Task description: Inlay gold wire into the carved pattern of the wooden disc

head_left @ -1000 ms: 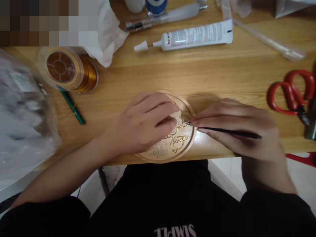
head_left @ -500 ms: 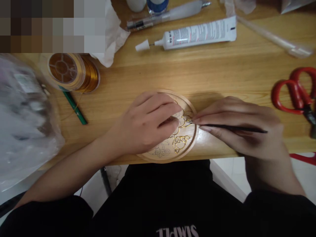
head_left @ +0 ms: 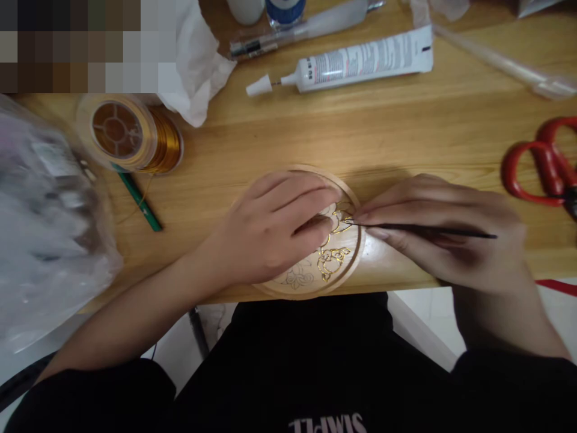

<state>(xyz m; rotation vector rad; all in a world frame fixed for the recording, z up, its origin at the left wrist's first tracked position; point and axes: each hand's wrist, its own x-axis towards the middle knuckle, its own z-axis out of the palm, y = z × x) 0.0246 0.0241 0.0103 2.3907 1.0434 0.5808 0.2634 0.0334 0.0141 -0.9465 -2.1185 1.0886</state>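
Observation:
A round wooden disc [head_left: 311, 292] with a raised rim lies at the table's front edge. Its face carries a flower drawing, partly outlined in gold wire [head_left: 331, 263]; other petals show only thin drawn lines. My left hand [head_left: 274, 231] rests over the disc's left part, fingers bent, thumb and forefinger close together at the pattern. Whatever lies between those fingertips is hidden. From the right, my right hand [head_left: 444, 231] grips slim dark tweezers [head_left: 469, 233] in a closed pinch, their tip at the gold outline near the disc's right rim.
A spool of gold wire [head_left: 164, 141] stands at left beside a green stick [head_left: 139, 201] and a plastic bag [head_left: 49, 228]. Behind the disc lie a white glue tube [head_left: 365, 63] and a pen [head_left: 302, 30]. Red-handled scissors [head_left: 527, 171] are at right.
My left thumb and forefinger have shifted slightly right over the pattern. The tweezers stay at nearly the same spot on the disc. The whole view has moved a little.

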